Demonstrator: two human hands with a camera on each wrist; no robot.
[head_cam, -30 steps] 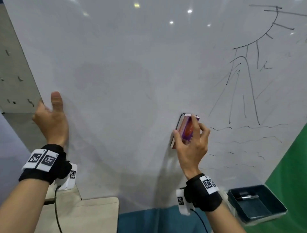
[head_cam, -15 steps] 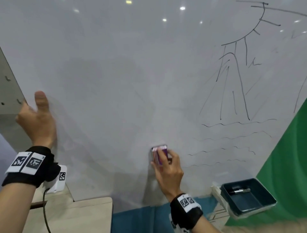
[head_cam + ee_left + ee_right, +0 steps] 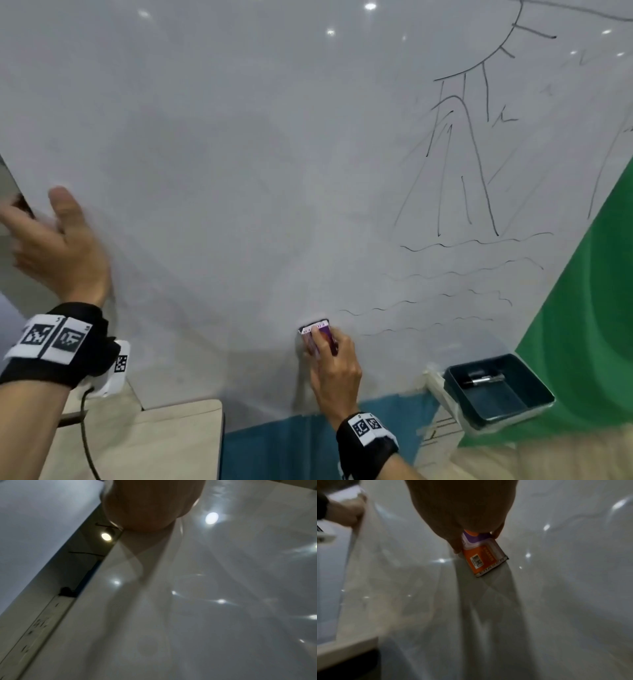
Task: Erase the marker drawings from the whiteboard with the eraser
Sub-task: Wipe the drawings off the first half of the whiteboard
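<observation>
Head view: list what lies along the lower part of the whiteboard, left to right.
Left hand at the board's edge → right hand holding the purple-and-orange block eraser → wavy black marker lines → dark green plastic tray.

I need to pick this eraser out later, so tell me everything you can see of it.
The eraser is a small flat rectangular block with a purple and orange printed wrapper bearing a barcode and the word ERASER along its edges. The right hand grips its lower end, fingers over the back, and holds it against the lower whiteboard, just left of the wavy lines.
</observation>
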